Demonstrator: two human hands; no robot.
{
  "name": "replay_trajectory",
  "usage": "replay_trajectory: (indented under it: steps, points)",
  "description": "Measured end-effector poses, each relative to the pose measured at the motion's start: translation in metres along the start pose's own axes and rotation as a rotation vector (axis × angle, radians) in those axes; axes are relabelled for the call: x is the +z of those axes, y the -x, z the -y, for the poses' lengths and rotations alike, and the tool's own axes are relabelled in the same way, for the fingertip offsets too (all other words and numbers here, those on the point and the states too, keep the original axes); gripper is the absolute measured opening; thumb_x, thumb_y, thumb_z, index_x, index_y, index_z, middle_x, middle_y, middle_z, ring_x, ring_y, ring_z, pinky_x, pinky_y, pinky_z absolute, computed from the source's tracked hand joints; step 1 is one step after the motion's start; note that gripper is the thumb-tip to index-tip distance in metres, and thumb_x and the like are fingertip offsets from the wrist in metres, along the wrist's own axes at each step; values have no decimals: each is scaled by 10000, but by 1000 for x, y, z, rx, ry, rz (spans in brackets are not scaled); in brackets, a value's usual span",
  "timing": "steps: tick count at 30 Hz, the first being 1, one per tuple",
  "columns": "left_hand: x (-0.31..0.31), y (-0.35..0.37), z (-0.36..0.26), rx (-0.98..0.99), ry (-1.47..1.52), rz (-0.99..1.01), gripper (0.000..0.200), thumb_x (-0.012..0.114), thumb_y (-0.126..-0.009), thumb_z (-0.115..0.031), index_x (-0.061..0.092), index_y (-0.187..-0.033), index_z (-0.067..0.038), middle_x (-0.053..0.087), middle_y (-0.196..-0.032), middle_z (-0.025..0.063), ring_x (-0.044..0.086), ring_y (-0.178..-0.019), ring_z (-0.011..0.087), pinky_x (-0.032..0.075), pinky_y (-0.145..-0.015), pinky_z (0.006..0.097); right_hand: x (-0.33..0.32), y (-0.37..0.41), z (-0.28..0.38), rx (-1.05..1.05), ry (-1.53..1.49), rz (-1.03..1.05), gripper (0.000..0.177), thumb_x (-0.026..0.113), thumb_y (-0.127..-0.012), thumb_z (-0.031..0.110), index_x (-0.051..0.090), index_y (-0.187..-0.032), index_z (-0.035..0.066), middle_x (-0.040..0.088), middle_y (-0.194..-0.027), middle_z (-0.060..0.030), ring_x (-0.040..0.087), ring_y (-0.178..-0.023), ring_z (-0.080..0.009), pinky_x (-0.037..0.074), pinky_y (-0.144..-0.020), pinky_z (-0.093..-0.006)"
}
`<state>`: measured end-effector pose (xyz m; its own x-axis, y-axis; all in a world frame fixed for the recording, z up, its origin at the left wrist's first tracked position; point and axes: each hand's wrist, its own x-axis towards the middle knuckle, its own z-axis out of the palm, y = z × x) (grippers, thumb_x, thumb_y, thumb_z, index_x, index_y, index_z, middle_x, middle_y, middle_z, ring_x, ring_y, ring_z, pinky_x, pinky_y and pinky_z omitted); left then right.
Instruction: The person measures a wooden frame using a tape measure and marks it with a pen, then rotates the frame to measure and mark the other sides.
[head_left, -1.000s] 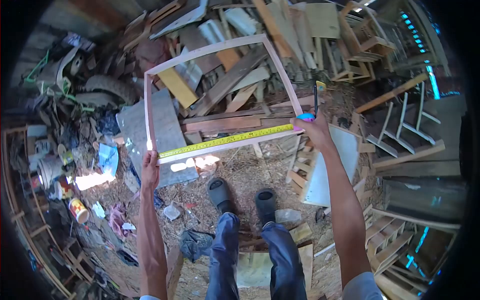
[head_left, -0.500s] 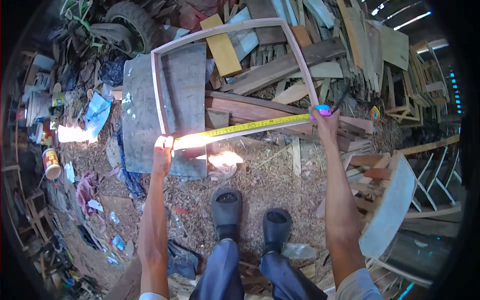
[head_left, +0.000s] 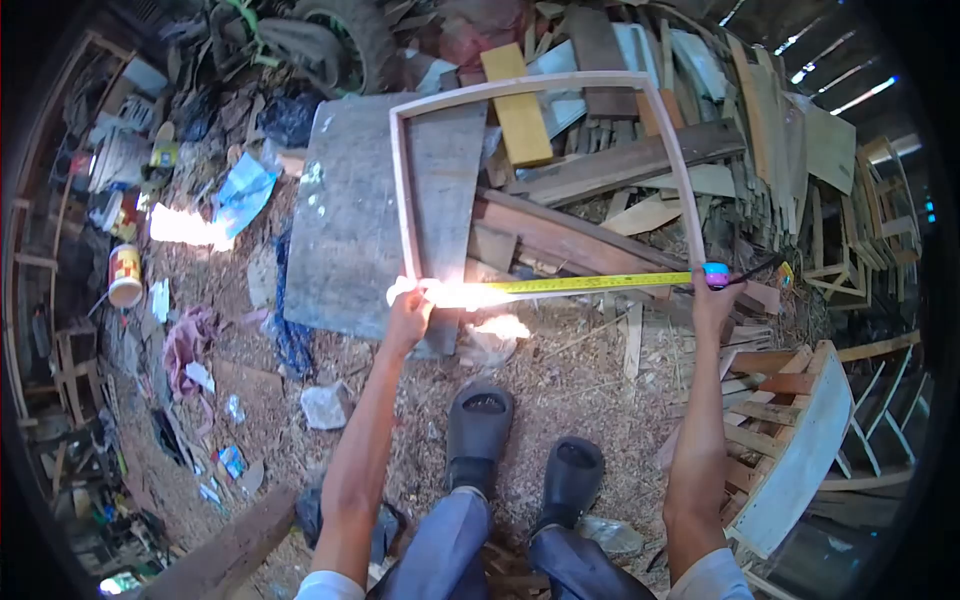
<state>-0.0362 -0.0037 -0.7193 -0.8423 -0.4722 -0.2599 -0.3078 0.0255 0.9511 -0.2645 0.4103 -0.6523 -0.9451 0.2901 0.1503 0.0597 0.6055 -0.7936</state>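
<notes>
A rectangular wooden frame (head_left: 403,190) is held out over the ground, its near bar running between my hands. Along that bar stretches a yellow tape measure blade (head_left: 600,282). My left hand (head_left: 410,312) is closed at the frame's near left corner, pinching the tape's end there, in bright sunlight that washes out the fingertips. At the near right corner my right hand (head_left: 714,300) is wrapped round the blue and pink tape measure case (head_left: 716,275), against the frame. A dark strap hangs off the case to the right.
A grey board (head_left: 345,220) lies under the frame's left side. Scrap planks (head_left: 630,160) are piled beyond and to the right. A slatted wooden piece (head_left: 800,450) stands at the right. A bucket (head_left: 125,278) and litter lie at the left, a wheel at the top.
The view has shifted, so the frame, hands and surroundings appear further right. Both hands keep their hold, and the tape now looks more level.
</notes>
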Motion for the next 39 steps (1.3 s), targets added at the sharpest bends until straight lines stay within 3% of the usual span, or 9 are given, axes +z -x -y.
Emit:
replay_trajectory:
  steps: [2, 5, 7, 8, 12, 15, 24, 33, 39]
  points:
    - [2, 18, 8, -139, -47, 29, 93, 563, -838, -64, 577, -920, -23, 503, -918, -6, 485, -765, 70, 388, -641, 197, -3, 7, -6, 32, 21, 34, 749, 735, -676, 340, 306, -1106, -99, 436, -1074, -259, 462, -1006, -330, 357, -887, -381]
    - [-2, 32, 3, 70, -137, -81, 102, 574, -830, -56, 594, -912, 2, 487, -1030, 56, 496, -679, 72, 398, -535, 217, -5, 28, -7, 25, 74, 23, 754, 733, -683, 320, 287, -1119, -104, 421, -1106, -274, 464, -1011, -322, 360, -887, -380]
    - [-14, 51, -16, 65, -144, -20, 124, 598, -834, -111, 613, -896, -4, 397, -1160, 90, 516, -794, 101, 433, -567, 223, -4, 49, -4, 59, 83, 41, 746, 732, -687, 315, 276, -1112, -94, 412, -1109, -272, 462, -1014, -311, 364, -884, -374]
    - [-19, 57, -7, 144, -54, -84, 128, 615, -826, -159, 645, -880, -48, 348, -1185, 110, 419, -1025, 185, 425, -759, 269, 4, 54, -35, 10, 44, 16, 718, 730, -691, 322, 281, -1086, -74, 412, -1086, -261, 463, -996, -302, 375, -862, -376]
    - [-40, 76, 3, 111, -410, -238, 136, 625, -797, -203, 681, -866, -99, 349, -1212, 160, 418, -1030, 282, 437, -771, 359, 9, 85, -7, 61, 61, 120, 688, 724, -694, 317, 289, -1069, -62, 416, -1083, -269, 474, -1004, -329, 386, -851, -395]
    - [-51, 89, 6, 215, -859, -290, 150, 648, -781, -189, 674, -859, -63, 391, -1132, 135, 443, -984, 255, 426, -748, 336, 15, 92, -13, 61, 171, 139, 688, 719, -699, 320, 288, -1070, -68, 423, -1065, -281, 469, -1003, -363, 383, -851, -408]
    - [-101, 88, -38, 75, -584, 17, 124, 610, -784, -97, 654, -861, -11, 603, -765, 91, 565, -667, 180, 439, -626, 273, -7, 96, 4, -126, 118, 244, 637, 701, -747, 336, 312, -1052, -66, 438, -1037, -270, 468, -980, -371, 347, -885, -413]
    - [-98, 100, -13, -144, -351, -108, 153, 624, -792, -123, 657, -896, -15, 628, -727, 70, 569, -673, 146, 445, -638, 282, -22, 81, -2, -177, 169, 259, 553, 692, -769, 288, 335, -1034, -42, 483, -1022, -197, 484, -932, -294, 382, -848, -353]
    - [-86, 87, -25, 120, -652, -55, 145, 654, -767, -173, 682, -878, -84, 527, -850, 64, 492, -851, 214, 389, -772, 319, -31, 73, 13, -123, 272, 169, 546, 695, -764, 289, 343, -1031, -31, 485, -1017, -181, 488, -925, -272, 391, -836, -344]
